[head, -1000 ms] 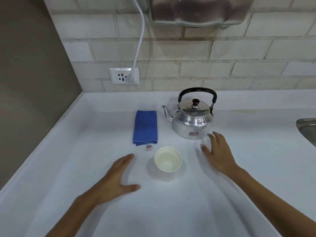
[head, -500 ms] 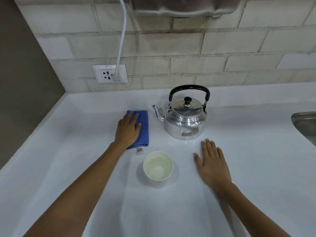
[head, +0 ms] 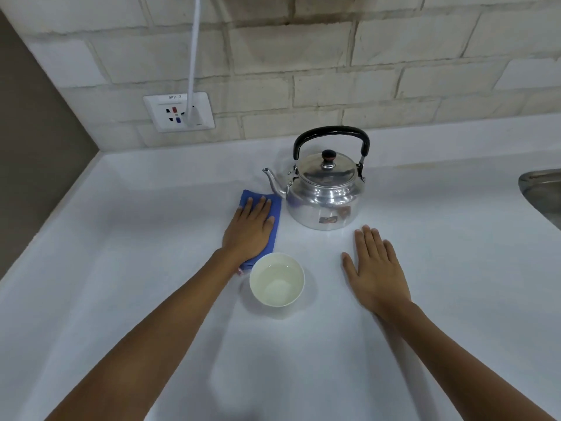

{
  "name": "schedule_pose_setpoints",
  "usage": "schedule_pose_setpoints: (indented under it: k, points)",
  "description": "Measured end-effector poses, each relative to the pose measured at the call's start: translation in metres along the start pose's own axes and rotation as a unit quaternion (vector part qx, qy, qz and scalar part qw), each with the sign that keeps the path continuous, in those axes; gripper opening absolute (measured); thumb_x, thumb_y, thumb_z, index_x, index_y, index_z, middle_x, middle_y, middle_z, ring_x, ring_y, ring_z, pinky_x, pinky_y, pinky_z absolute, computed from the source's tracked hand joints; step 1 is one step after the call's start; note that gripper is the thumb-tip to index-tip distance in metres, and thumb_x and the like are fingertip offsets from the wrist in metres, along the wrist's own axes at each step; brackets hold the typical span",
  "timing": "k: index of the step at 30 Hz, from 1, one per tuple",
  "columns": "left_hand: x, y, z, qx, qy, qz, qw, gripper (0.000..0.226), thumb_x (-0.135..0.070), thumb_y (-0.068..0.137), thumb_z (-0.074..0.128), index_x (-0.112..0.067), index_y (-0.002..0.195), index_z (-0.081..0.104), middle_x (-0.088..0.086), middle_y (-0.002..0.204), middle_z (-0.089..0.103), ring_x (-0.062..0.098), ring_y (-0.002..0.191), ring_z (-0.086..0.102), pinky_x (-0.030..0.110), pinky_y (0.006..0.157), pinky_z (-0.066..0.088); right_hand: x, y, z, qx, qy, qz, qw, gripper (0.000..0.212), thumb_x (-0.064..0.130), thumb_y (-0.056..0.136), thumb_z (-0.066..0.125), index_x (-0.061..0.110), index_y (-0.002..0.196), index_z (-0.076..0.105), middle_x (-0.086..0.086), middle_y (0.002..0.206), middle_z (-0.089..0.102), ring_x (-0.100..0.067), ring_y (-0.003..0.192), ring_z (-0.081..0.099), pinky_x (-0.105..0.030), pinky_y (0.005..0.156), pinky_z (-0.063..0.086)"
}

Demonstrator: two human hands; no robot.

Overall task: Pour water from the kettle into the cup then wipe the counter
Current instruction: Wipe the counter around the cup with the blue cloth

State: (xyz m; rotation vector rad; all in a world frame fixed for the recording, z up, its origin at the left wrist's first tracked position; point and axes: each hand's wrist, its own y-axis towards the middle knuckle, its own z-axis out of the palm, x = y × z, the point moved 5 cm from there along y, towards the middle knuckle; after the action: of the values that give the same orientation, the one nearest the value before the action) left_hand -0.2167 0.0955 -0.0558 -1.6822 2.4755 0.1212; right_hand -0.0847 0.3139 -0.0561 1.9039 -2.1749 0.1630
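Observation:
A shiny metal kettle (head: pixel 324 196) with a black handle stands upright on the white counter (head: pixel 425 299), its spout pointing left. In front of it sits a white paper cup (head: pixel 277 280) with water in it. A folded blue cloth (head: pixel 274 217) lies left of the kettle, just behind the cup. My left hand (head: pixel 250 229) lies flat on the cloth, fingers spread, covering most of it. My right hand (head: pixel 375 267) rests palm down on the bare counter to the right of the cup, holding nothing.
A brick wall runs along the back with a socket plate (head: pixel 179 112) and a white cable (head: pixel 193 56) plugged into it. The rim of a metal sink (head: pixel 540 189) shows at the right edge. A grey wall (head: pixel 33 147) bounds the counter on the left.
My left hand went from the bare counter onto the blue cloth and now presses it flat. My right hand settled palm down on the counter. The kettle and cup stayed put.

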Motion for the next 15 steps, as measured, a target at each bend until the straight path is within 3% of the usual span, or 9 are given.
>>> schedule_pose_setpoints:
  k: [4, 6, 8, 11, 15]
  points:
    - [0.003, -0.049, 0.002, 0.007, 0.008, 0.149, 0.989, 0.052, -0.039, 0.100, 0.017, -0.026, 0.146, -0.003, -0.010, 0.156, -0.003, 0.012, 0.144, -0.007, 0.026, 0.117, 0.001, 0.000, 0.000, 0.000, -0.002, -0.003, -0.002, 1.000, 0.063, 0.045, 0.095, 0.020, 0.011, 0.147, 0.008, -0.006, 0.158, 0.006, -0.017, 0.145, -0.001, -0.034, 0.120, 0.001]
    - [0.014, -0.069, -0.005, 0.025, 0.008, 0.223, 0.974, 0.052, -0.050, 0.095, 0.007, -0.033, 0.142, -0.007, -0.019, 0.151, -0.009, 0.002, 0.141, -0.014, 0.018, 0.114, -0.006, 0.000, -0.001, 0.001, 0.002, 0.001, -0.003, 1.000, 0.063, 0.045, 0.095, 0.019, 0.011, 0.147, 0.006, -0.005, 0.158, 0.004, -0.016, 0.145, -0.003, -0.034, 0.120, -0.001]
    - [0.027, -0.072, -0.013, 0.044, 0.001, 0.257, 0.965, 0.053, -0.054, 0.094, 0.002, -0.034, 0.143, -0.003, -0.023, 0.151, -0.007, -0.003, 0.139, -0.014, 0.014, 0.113, -0.008, 0.000, -0.001, 0.002, 0.002, 0.004, -0.002, 1.000, 0.064, 0.046, 0.094, 0.019, 0.011, 0.146, 0.005, -0.005, 0.158, 0.004, -0.016, 0.145, -0.003, -0.033, 0.119, -0.002]
    - [0.041, -0.046, -0.018, 0.043, 0.000, 0.226, 0.973, 0.050, -0.042, 0.099, 0.017, -0.029, 0.145, 0.002, -0.016, 0.154, 0.000, 0.001, 0.141, -0.009, 0.017, 0.114, -0.004, 0.000, 0.001, 0.001, -0.004, 0.003, 0.000, 1.000, 0.064, 0.045, 0.094, 0.020, 0.011, 0.146, 0.006, -0.006, 0.158, 0.005, -0.017, 0.145, -0.002, -0.034, 0.119, -0.001]
    - [0.034, -0.012, -0.014, 0.007, -0.003, 0.064, 0.998, 0.049, -0.033, 0.101, 0.022, -0.022, 0.147, 0.009, -0.004, 0.158, 0.009, 0.014, 0.145, 0.002, 0.031, 0.116, 0.006, 0.000, 0.002, 0.002, -0.008, 0.004, 0.000, 1.000, 0.064, 0.045, 0.094, 0.021, 0.010, 0.146, 0.009, -0.007, 0.158, 0.008, -0.018, 0.145, 0.001, -0.036, 0.120, 0.002]
